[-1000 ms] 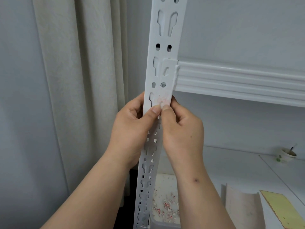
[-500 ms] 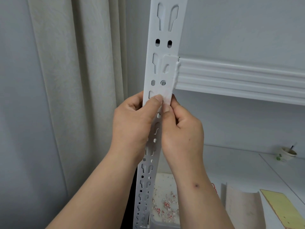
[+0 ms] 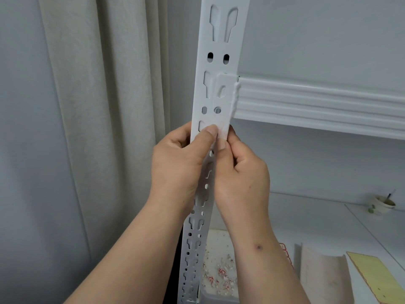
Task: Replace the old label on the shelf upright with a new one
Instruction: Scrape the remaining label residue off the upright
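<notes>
White tray (image 3: pixel 219 298) holds red-white scraps (image 3: pixel 219 277); both hands' (image 3: pixel 175 163) (image 3: pixel 241 172) grips pinch upright's label (image 3: pixel 222 129).

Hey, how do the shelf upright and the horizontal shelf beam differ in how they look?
The shelf upright stands vertical and runs out of frame above and below; the shelf beam runs sideways to the right. The upright is flat and punched with keyhole slots and small holes; the beam has no holes in view, only long ridges. Both hands, left hand and right hand, are on the upright; neither touches the beam. Both parts are white.
</notes>
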Demonstrator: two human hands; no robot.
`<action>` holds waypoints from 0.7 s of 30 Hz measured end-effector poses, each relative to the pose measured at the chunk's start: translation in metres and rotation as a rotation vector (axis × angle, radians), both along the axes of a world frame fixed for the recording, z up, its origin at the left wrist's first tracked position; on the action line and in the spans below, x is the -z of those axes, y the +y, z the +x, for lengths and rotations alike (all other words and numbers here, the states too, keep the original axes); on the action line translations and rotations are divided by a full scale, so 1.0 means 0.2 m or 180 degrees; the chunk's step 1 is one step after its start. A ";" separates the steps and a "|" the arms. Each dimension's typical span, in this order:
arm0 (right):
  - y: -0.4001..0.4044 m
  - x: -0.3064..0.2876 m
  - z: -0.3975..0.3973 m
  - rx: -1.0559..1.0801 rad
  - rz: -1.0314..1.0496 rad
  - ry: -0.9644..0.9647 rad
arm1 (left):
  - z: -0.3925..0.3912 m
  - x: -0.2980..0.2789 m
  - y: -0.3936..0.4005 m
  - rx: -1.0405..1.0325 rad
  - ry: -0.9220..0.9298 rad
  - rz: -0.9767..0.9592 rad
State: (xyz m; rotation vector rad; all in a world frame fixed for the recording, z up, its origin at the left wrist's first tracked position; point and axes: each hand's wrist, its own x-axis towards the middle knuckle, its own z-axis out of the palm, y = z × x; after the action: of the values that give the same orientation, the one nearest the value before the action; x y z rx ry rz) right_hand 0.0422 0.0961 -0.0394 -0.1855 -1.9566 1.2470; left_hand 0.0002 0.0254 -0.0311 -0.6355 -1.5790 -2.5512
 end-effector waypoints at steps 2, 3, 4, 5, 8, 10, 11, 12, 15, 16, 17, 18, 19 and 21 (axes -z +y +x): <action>0.00 0.00 0.00 0.0025 0.0019 -0.0005 | 0.00 0.00 0.00 -0.0047 -0.0012 -0.0015; 0.00 0.00 0.00 0.0033 0.0041 -0.0004 | -0.01 0.00 0.00 -0.0055 -0.0012 -0.0034; 0.00 0.00 0.00 0.0038 0.0066 -0.0002 | -0.02 0.01 -0.01 -0.0048 0.0004 -0.0065; 0.00 0.00 0.00 0.0044 0.0090 -0.0003 | -0.02 0.01 -0.01 -0.0031 0.0037 -0.0103; 0.01 0.01 0.00 0.0048 0.0123 -0.0031 | -0.03 0.03 -0.03 0.0102 0.0146 -0.0176; 0.01 0.01 0.00 0.0047 0.0124 -0.0035 | -0.04 0.04 -0.04 0.0183 0.0196 -0.0196; 0.01 0.01 0.00 0.0053 0.0125 -0.0037 | -0.04 0.04 -0.04 0.0217 0.0194 -0.0178; 0.01 0.01 0.00 0.0062 0.0135 -0.0048 | -0.03 0.03 -0.04 0.0229 0.0164 -0.0143; 0.01 0.01 0.00 0.0091 0.0164 -0.0076 | -0.02 0.01 -0.02 0.0004 -0.0011 -0.0071; 0.00 0.01 0.00 0.0097 0.0161 -0.0071 | -0.01 0.00 -0.01 -0.0087 -0.0056 -0.0079; 0.00 0.02 0.00 0.0102 0.0158 -0.0066 | -0.01 0.00 -0.01 -0.0123 -0.0090 -0.0077; 0.00 0.02 0.00 0.0100 0.0154 -0.0065 | -0.01 0.00 -0.01 -0.0122 -0.0112 -0.0067; 0.00 0.02 0.00 0.0097 0.0150 -0.0064 | -0.01 0.00 -0.01 -0.0104 -0.0131 -0.0053; 0.00 0.02 0.00 0.0103 0.0161 -0.0065 | -0.02 0.00 -0.02 -0.0047 -0.0131 -0.0032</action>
State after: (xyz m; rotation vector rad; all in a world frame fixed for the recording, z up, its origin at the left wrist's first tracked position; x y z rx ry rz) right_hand 0.0423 0.0966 -0.0424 -0.2042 -1.9929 1.1780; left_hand -0.0029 0.0224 -0.0307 -0.5737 -1.6039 -2.5635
